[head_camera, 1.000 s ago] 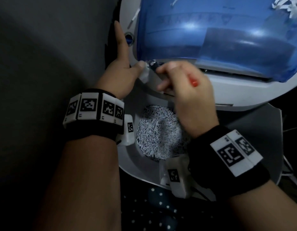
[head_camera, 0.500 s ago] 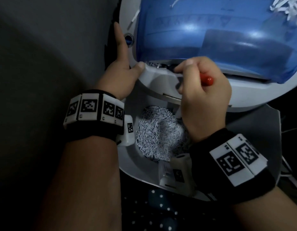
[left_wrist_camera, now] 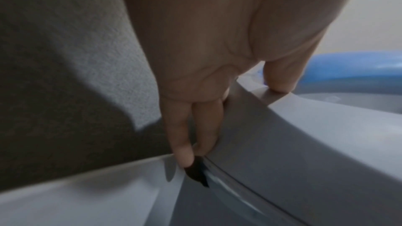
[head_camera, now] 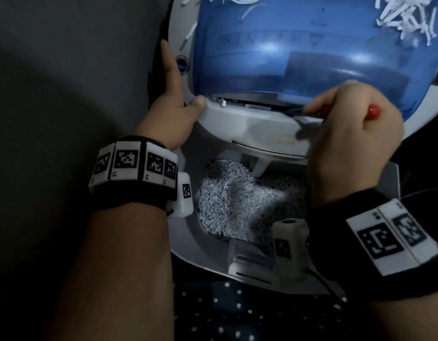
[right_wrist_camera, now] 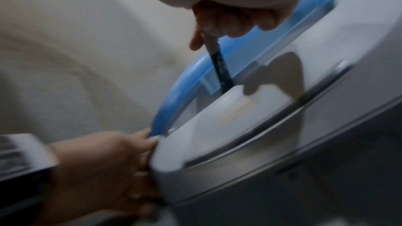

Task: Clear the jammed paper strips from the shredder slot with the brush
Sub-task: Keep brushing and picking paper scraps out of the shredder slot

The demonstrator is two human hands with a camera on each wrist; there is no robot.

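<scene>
A white shredder head (head_camera: 249, 129) with a blue see-through cover (head_camera: 299, 45) sits over its bin. The slot (head_camera: 249, 103) runs between the cover and the front lip, and a few paper strips (head_camera: 222, 102) stick out near its left end. My right hand (head_camera: 348, 143) grips a red-handled brush (head_camera: 372, 111). Its dark tip (right_wrist_camera: 220, 68) pokes into the slot right of the middle. My left hand (head_camera: 173, 112) holds the head's left corner, thumb on the lip and fingers (left_wrist_camera: 182, 143) down the side.
A heap of shredded paper (head_camera: 232, 200) lies in the open bin (head_camera: 188, 244) below the head. Loose strips (head_camera: 404, 16) are scattered on the cover's far right. A grey wall or floor surface (head_camera: 65, 70) lies to the left.
My right hand has swept the brush along the slot from its left end to right of the middle. The left hand has kept its hold on the corner.
</scene>
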